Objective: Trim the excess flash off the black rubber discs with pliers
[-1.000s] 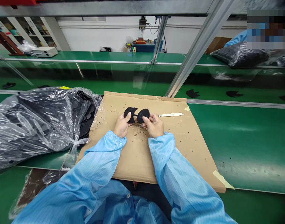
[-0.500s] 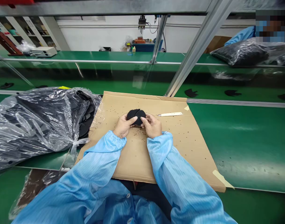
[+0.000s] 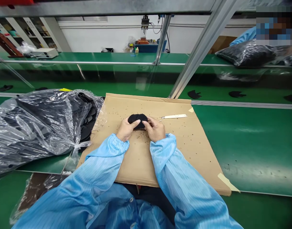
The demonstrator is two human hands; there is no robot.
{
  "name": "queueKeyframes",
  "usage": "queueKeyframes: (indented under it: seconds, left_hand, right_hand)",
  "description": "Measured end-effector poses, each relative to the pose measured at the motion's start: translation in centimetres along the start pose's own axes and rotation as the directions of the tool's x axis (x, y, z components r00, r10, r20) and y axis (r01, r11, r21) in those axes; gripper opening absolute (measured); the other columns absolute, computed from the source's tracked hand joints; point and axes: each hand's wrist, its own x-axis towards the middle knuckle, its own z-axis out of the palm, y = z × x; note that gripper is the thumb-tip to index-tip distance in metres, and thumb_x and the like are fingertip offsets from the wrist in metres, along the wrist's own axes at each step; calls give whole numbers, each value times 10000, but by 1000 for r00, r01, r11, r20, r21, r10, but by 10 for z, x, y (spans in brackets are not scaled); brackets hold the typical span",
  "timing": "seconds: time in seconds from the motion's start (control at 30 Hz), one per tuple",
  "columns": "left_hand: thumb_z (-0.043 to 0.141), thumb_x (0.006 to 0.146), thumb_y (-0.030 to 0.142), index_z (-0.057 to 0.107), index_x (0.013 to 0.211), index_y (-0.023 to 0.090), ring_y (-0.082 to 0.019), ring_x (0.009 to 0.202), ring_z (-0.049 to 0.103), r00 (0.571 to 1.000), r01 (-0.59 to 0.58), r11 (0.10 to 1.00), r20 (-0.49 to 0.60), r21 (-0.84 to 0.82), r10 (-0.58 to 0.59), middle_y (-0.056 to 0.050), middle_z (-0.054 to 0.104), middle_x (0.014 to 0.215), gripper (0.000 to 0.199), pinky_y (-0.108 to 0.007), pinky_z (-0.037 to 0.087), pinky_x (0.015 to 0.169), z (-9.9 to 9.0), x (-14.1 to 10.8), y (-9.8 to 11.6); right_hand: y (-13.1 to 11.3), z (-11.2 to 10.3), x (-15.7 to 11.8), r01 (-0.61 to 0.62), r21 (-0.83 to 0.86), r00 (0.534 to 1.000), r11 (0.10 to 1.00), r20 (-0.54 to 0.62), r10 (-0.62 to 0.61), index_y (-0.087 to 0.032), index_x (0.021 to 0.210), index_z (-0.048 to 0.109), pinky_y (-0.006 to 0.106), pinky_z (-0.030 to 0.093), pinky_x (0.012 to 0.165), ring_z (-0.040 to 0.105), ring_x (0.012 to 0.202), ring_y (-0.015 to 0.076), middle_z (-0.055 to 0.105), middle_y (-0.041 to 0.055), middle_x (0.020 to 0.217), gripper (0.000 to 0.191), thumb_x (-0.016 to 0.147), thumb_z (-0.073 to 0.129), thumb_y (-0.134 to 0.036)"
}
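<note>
Brown cardboard (image 3: pixel 138 165) lies on a green table (image 3: pixel 243 136), close to the person, with tiny black crumbs (image 3: pixel 143 135) on it. Over the cardboard, the left hand (image 3: pixel 125 129) and the right hand (image 3: pixel 156 129) hold one black disc (image 3: pixel 137 118) between them. I can't tell if it touches the cardboard. Both thumbs press on its front, close together near the low edge, and the other fingers seem to curl behind, where they are mostly hidden. A curved line runs across the disc. It looks thin, light and a bit stiff, like hard plastic, so it probably won't squash, but a hard bend might crack it. Its dull face seems easy to grip; the rim on each side looks best to hold. Farther right lies a white knife (image 3: pixel 174 116). Beyond the table's back edge lie more black pieces (image 3: pixel 194 94).
</note>
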Motion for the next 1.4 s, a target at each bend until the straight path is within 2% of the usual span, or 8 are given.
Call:
queueKeyframes:
  seconds: [0.17,0.3,0.5,0.67,0.8,1.1,1.27,1.4]
  left_hand:
    - [836,566,218,689,950,131,-195,934,642,999,31,998,34,-50,-29,-68,710,963,421,-392,449,960,2,-2,1]
    - [837,564,221,697,923,130,-194,910,643,999,33,999,39,-34,-32,-65,712,933,396,-389,452,947,1,-2,3]
    - [855,536,223,705,858,110,-194,864,638,968,154,988,202,-7,-150,-75,707,884,372,-368,464,900,-7,-2,14]
    - [856,547,222,704,798,112,-167,776,627,920,208,977,332,38,-208,-63,694,812,313,-331,475,824,-11,-3,17]
    - [854,553,245,710,804,109,-176,792,625,933,163,985,316,58,-173,-68,692,811,320,-329,470,829,-9,-4,15]
    - [866,522,247,706,798,96,-200,807,632,955,148,986,249,80,-164,-75,692,794,354,-346,475,817,-8,-3,15]
    - [863,535,243,688,794,89,-191,811,629,947,148,988,282,50,-156,-78,684,799,348,-334,479,819,-5,-5,18]
    - [850,572,236,643,885,130,-160,831,624,947,223,973,250,-62,-201,-49,668,867,390,-292,492,786,-5,-5,17]
  right_hand:
    - [5,2,1,-92,130,994,987,77,83,-188,1098,677,269,510,564,586,521,139,624,-7,630,353,833,584,-402]
    - [6,1,2,-93,109,991,990,102,82,-185,1092,668,272,495,572,578,540,140,634,0,657,365,835,582,-430]
    - [-6,-13,1,68,-204,966,977,257,-14,-178,687,621,259,370,518,488,525,141,556,17,566,412,867,486,-523]
    - [-12,-18,0,183,-236,916,954,393,-79,-172,713,635,254,323,525,516,545,149,605,36,607,475,909,397,-533]
    - [-11,-19,1,184,-219,928,958,359,-96,-175,596,583,258,277,514,441,494,127,534,18,524,518,890,418,-569]
    - [-4,-16,1,4,-87,947,996,322,24,-156,602,583,239,286,483,389,500,108,453,-8,518,572,813,465,-674]
    - [-7,-14,-2,17,-132,962,991,273,20,-169,510,481,241,249,459,356,473,95,383,-20,472,579,819,480,-659]
    - [-12,-9,-5,130,-199,981,971,168,-97,-180,555,500,256,315,505,401,508,112,445,-4,528,511,837,516,-605]
